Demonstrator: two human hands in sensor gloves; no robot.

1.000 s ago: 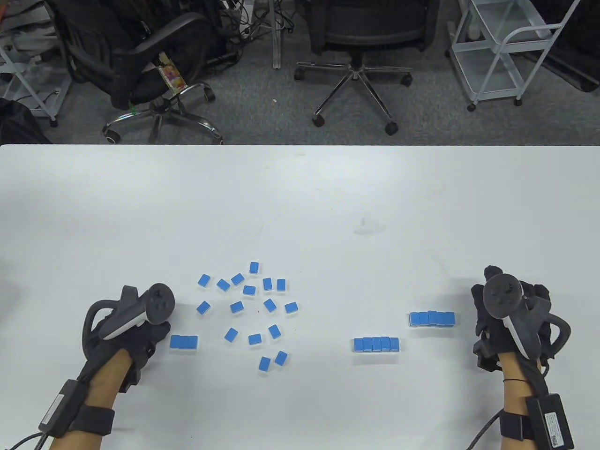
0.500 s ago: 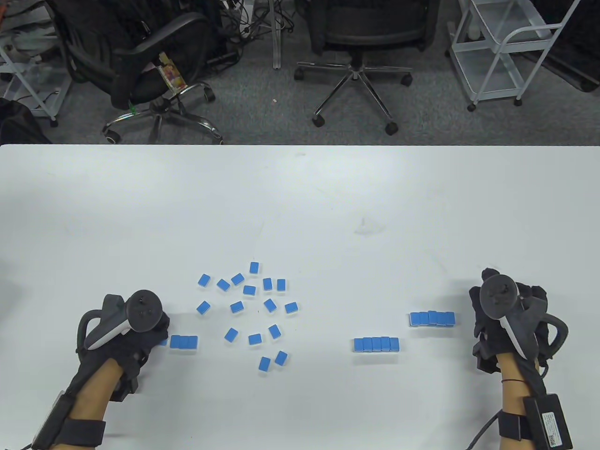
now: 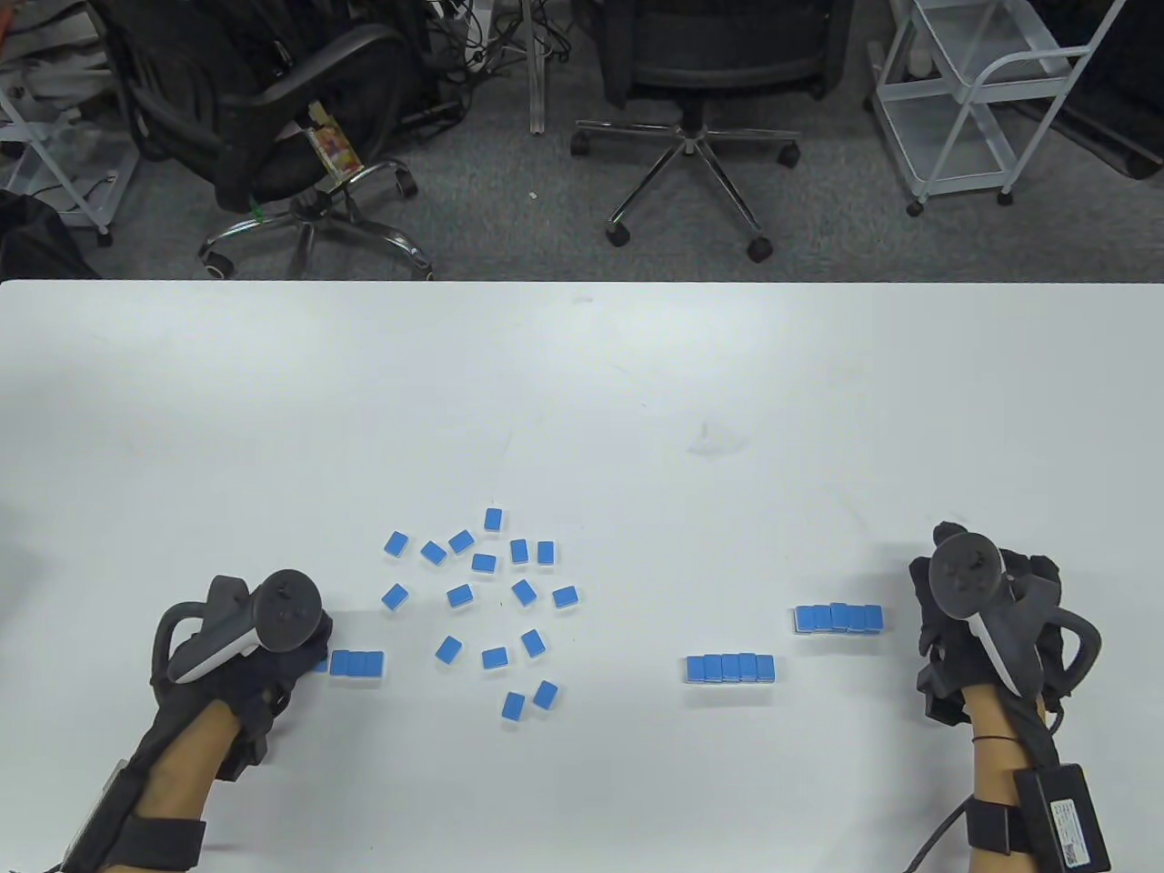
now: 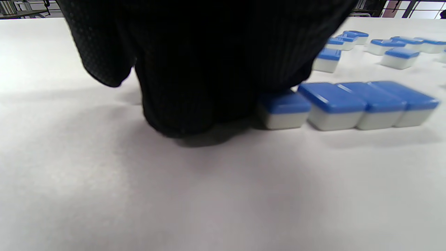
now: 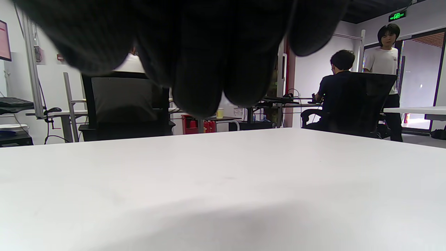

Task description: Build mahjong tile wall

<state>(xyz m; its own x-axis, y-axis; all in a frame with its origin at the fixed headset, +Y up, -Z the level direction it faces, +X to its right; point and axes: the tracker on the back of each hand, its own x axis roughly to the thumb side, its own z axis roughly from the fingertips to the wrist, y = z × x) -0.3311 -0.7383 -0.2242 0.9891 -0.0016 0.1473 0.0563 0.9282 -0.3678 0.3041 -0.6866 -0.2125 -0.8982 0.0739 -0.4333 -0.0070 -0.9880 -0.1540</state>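
Left hand is being rested on table, fingers against single tile; grip on it cannot be told. Tile is lying just beside 3-tile row, at its 9 o'clock. Loose tiles are lying at row's 2 o'clock. Right hand is being kept beside far row, fingers loosely curled, nothing held. 5-tile row is lying at its 8 o'clock.

On the white desk, the gloved left hand covers most of a blue-backed mahjong tile beside a three-tile row, loose tiles lie scattered centrally, and the gloved right hand rests near two five-tile rows.
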